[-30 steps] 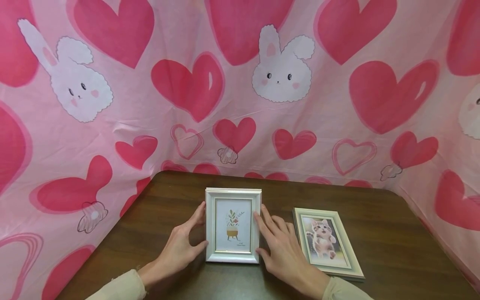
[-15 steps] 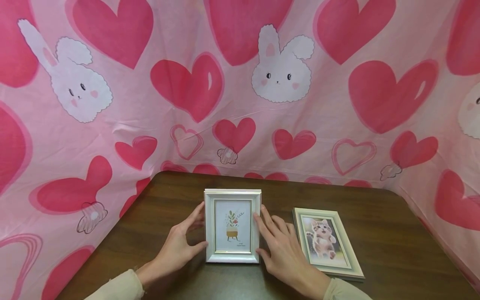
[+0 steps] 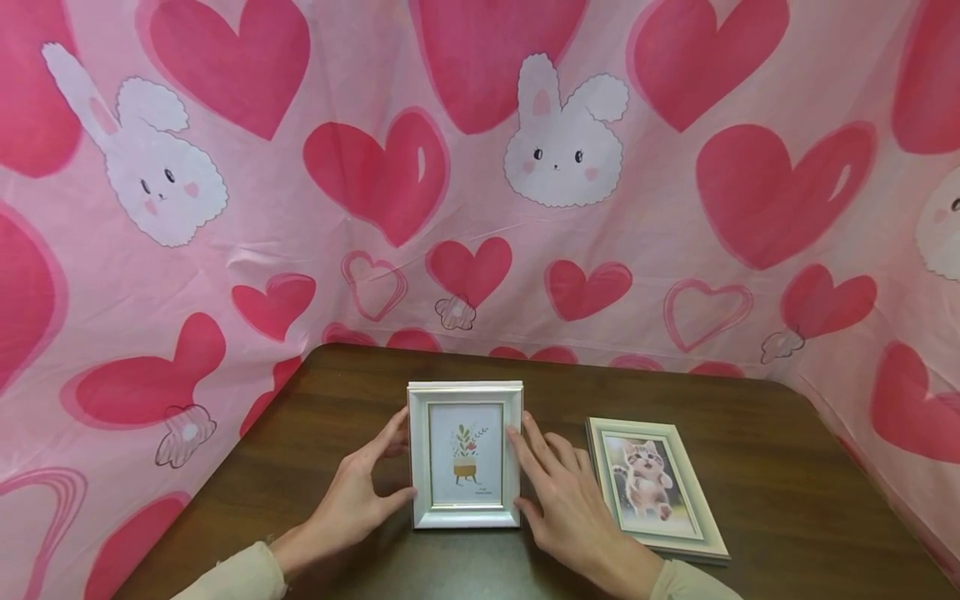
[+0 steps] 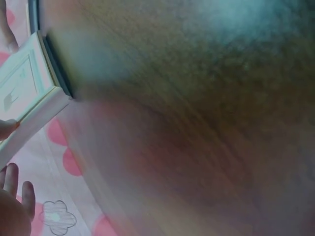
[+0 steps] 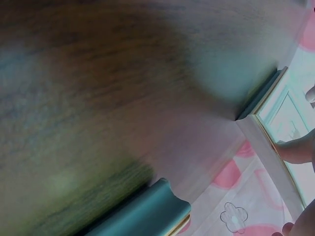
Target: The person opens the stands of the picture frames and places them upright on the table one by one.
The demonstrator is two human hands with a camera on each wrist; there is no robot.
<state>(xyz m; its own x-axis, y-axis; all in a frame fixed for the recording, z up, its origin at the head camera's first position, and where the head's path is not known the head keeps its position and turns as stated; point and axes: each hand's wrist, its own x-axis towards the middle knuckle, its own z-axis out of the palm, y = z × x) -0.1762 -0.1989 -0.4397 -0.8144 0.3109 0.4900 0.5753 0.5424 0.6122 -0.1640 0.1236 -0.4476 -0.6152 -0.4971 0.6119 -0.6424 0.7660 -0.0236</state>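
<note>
Beside the right hand (image 3: 570, 493), kitten frame (image 3: 651, 487)

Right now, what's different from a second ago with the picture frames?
The top of the plant frame dipped slightly in the head view. Nothing was grabbed or let go: the left hand and right hand still hold its sides. The kitten frame stayed lying on the table.

The left frame (image 3: 419, 454) is white with a thin gold inner line; its white print (image 3: 465, 469) shows an ochre pot, green leaves and a red flower. The right frame (image 3: 695, 492) is pale cream-green around a striped brown-and-white kitten picture (image 3: 647, 483). Dark brown wood grain marks the counter (image 3: 787, 483). The far pink cloth (image 3: 480, 208) bears red hearts and white rabbits. Sleeves (image 3: 238, 573) are cream.
</note>
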